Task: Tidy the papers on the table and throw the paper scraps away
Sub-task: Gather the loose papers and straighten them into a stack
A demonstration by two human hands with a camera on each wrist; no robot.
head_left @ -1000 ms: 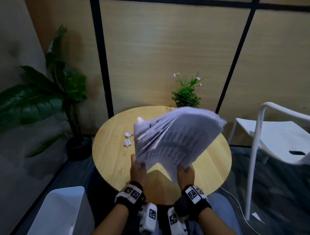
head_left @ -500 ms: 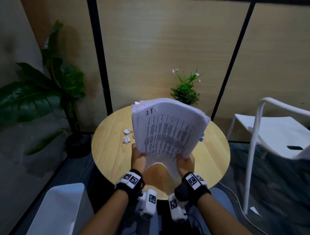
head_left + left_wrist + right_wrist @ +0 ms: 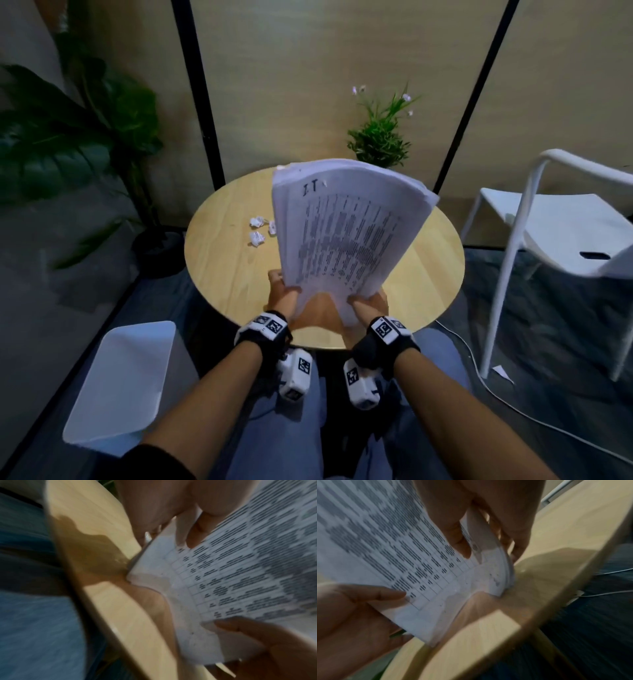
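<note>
A thick stack of printed papers (image 3: 346, 236) stands nearly upright on its lower edge on the round wooden table (image 3: 222, 267). My left hand (image 3: 282, 294) grips its lower left edge and my right hand (image 3: 368, 303) grips its lower right corner. In the left wrist view the left thumb lies on the front page of the stack (image 3: 240, 574) with fingers behind. The right wrist view shows the same pinch on the stack (image 3: 393, 547) at its right side. Small crumpled paper scraps (image 3: 257, 229) lie on the table left of the stack.
A white bin (image 3: 123, 383) stands on the floor at my lower left. A small potted plant (image 3: 378, 137) sits at the table's far edge. A white chair (image 3: 555, 226) stands to the right, and a large leafy plant (image 3: 78, 137) to the left.
The fanned, tilted stack has been squared up and brought upright on the table. Both hands keep hold of its lower corners.
</note>
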